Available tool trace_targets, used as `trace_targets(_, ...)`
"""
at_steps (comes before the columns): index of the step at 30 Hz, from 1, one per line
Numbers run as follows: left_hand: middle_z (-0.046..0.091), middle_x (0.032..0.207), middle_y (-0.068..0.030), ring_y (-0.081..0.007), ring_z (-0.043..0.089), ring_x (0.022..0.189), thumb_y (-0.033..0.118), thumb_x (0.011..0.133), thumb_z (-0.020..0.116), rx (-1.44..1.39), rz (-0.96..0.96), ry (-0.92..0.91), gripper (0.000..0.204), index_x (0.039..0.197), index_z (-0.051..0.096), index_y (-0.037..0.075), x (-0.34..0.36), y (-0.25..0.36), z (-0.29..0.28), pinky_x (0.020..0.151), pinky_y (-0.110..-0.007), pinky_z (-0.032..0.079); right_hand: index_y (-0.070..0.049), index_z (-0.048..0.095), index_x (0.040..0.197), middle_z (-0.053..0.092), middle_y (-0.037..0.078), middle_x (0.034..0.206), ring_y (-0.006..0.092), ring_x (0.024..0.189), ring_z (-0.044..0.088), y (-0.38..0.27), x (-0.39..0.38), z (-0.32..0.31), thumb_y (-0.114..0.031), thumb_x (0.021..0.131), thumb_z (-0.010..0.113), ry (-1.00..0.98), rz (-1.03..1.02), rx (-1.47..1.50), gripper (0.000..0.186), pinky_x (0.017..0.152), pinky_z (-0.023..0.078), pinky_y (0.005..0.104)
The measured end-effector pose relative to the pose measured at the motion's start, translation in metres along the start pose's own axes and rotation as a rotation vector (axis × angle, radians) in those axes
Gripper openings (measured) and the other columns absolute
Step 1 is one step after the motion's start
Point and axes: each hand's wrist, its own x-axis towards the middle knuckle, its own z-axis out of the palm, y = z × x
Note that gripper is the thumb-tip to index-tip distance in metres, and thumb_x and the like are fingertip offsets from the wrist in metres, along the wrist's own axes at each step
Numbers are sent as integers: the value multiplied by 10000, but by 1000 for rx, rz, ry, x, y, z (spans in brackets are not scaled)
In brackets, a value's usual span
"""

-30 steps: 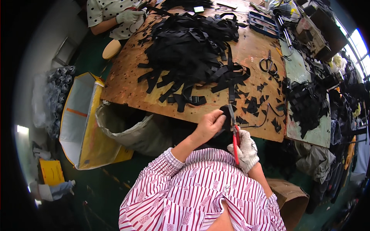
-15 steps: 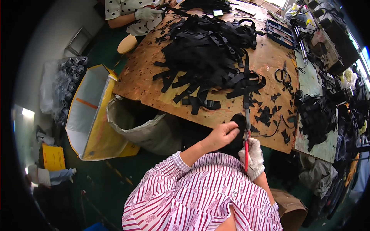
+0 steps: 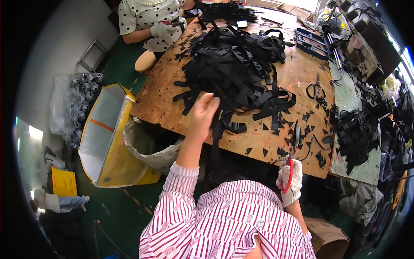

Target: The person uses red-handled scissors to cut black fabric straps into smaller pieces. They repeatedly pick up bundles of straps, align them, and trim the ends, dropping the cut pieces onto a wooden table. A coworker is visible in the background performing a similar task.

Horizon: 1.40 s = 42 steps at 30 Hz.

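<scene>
My bare left hand (image 3: 203, 111) is closed at the near edge of the heaped black webbing straps (image 3: 224, 60), pinching black strapping (image 3: 217, 140) that hangs over the table edge toward my lap. At the lower right, my gloved right hand (image 3: 288, 183) grips scissors (image 3: 291, 162) with red handles and long metal blades, held upright at the table's front edge. Small black triangular offcuts (image 3: 320, 159) lie scattered on the worn wooden table (image 3: 159, 95) around the blades. Above them rests a pair of dark-handled scissors (image 3: 316, 93).
A co-worker (image 3: 142, 23) in a dotted top stands across the left corner holding a tool. A yellow bin (image 3: 108, 155) and grey sack (image 3: 153, 151) sit left below the table. A blue tray (image 3: 310, 43), pale side board (image 3: 362, 166) with straps, and cardboard box (image 3: 327, 241) are rightward.
My left hand has moved away from the scissors, up and left to the strap heap, and black strapping now dangles below it. My right hand with the scissors has shifted slightly right.
</scene>
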Motion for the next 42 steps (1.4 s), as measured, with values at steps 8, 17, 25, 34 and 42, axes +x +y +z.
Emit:
trace_targets(8, 640, 963, -108, -325, 558, 946, 218, 802, 619, 1098, 201, -100, 196, 904, 650, 54, 47, -107, 23, 832, -438, 423, -38, 431, 933, 450, 15, 601, 87, 359, 392, 9, -10, -12, -119, 808, 519, 3, -97, -83, 173, 332, 342, 209)
trace_targets(17, 621, 804, -37, -142, 576, 668, 135, 901, 577, 100, 3, -31, 126, 861, 584, 15, 24, -64, 17, 595, -267, 476, -34, 428, 991, 494, 26, 656, 80, 447, 466, 13, -9, -12, -77, 828, 586, -105, -108, -116, 231, 420, 394, 210)
trace_targets(25, 618, 796, -18, -72, 529, 580, 120, 923, 545, -425, -286, -155, 89, 941, 586, 43, -31, -32, 32, 509, -199, 440, -31, 454, 1028, 576, 62, 821, 131, 706, 532, -7, -4, 1, -147, 706, 770, -293, -322, -490, 467, 701, 460, 288)
trace_targets(34, 607, 817, -18, -45, 515, 575, 101, 919, 548, -330, -278, -220, 164, 1051, 562, 4, -52, -25, 48, 484, -179, 428, -31, 448, 1138, 608, 165, 835, 327, 739, 608, -12, -9, 3, -300, 744, 708, -316, -429, -753, 543, 679, 470, 375)
trace_targets(42, 586, 836, -18, -37, 505, 602, 84, 924, 536, -229, -238, -283, 191, 1092, 530, -5, -61, -31, 56, 523, -172, 421, -39, 446, 1167, 613, 154, 832, 321, 732, 613, -13, -9, 2, -301, 744, 714, -320, -333, -726, 566, 681, 473, 376)
